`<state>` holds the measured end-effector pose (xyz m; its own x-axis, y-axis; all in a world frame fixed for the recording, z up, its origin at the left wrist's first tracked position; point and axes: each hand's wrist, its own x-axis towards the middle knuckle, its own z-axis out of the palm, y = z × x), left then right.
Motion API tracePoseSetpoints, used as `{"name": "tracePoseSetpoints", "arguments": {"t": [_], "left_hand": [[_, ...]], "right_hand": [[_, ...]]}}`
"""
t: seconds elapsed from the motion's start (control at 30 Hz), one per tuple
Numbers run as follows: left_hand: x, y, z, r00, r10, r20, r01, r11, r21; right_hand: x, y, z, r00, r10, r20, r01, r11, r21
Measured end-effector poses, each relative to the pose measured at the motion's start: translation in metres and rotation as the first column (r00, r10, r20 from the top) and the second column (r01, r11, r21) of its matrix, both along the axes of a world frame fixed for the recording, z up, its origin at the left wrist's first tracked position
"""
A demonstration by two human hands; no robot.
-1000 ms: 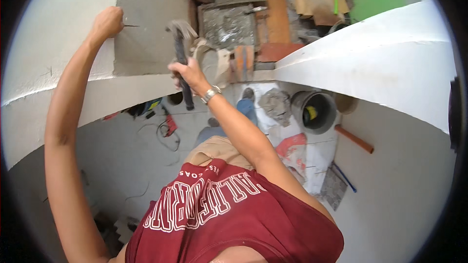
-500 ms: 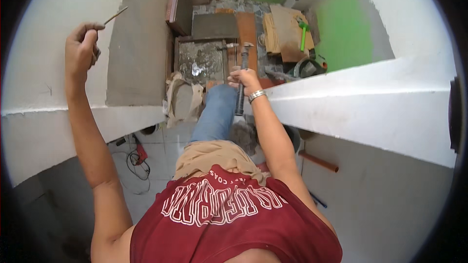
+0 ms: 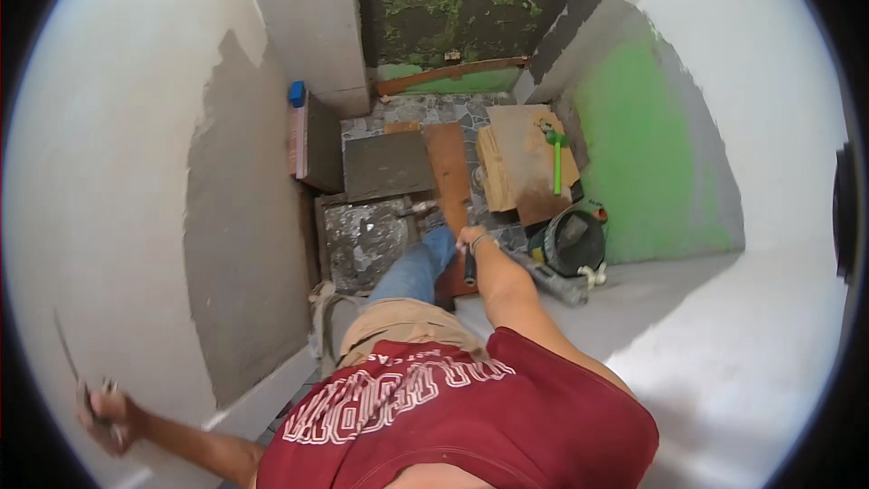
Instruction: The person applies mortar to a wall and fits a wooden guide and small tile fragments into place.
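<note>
Hammer [image 3: 470, 268] is sitting in the right hand [image 3: 472, 238], which is grasping it beside the person's jeans-clad leg [image 3: 412, 267]; its head is not showing clearly. The left hand [image 3: 110, 415], blurred, is gripping a slender rod [image 3: 65, 341] near the pale wall [image 3: 109, 217]. A green-handled tool [image 3: 558, 169] is lying on stacked sheets [image 3: 528, 156].

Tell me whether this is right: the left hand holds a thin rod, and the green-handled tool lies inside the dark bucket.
One thing is wrong: the head view shows the green-handled tool on top of the brown sheets, outside the dark bucket. The left hand does hold a thin rod.
</note>
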<state>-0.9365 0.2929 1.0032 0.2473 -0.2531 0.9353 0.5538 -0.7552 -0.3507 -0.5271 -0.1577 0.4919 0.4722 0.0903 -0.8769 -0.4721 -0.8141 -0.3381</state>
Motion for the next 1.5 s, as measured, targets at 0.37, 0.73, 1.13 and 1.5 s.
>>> {"name": "tracePoseSetpoints", "arguments": {"t": [0.37, 0.73, 1.13, 1.5], "left_hand": [[0.104, -0.011, 0.009, 0.826, 0.562, 0.053, -0.562, 0.827, -0.008], [0.176, -0.070, -0.162, 0.935, 0.341, 0.102, 0.137, -0.081, -0.987], [0.654, -0.325, -0.329, 0.053, -0.912, -0.406, -0.972, 0.046, -0.230], [0.491, -0.285, -0.429, 0.466, -0.869, 0.164, -0.770, -0.490, -0.409]], "right_hand": [[0.199, -0.053, 0.066, 0.985, 0.099, 0.139, -0.087, 0.992, -0.087], [0.421, 0.031, 0.209, 0.569, 0.715, 0.407, -0.818, 0.545, 0.185], [0.565, 0.060, 0.149, 0.117, 0.980, 0.161, -0.966, 0.074, 0.249], [0.495, 0.052, 0.133, 0.618, 0.737, -0.273, -0.678, 0.676, 0.288]]}}
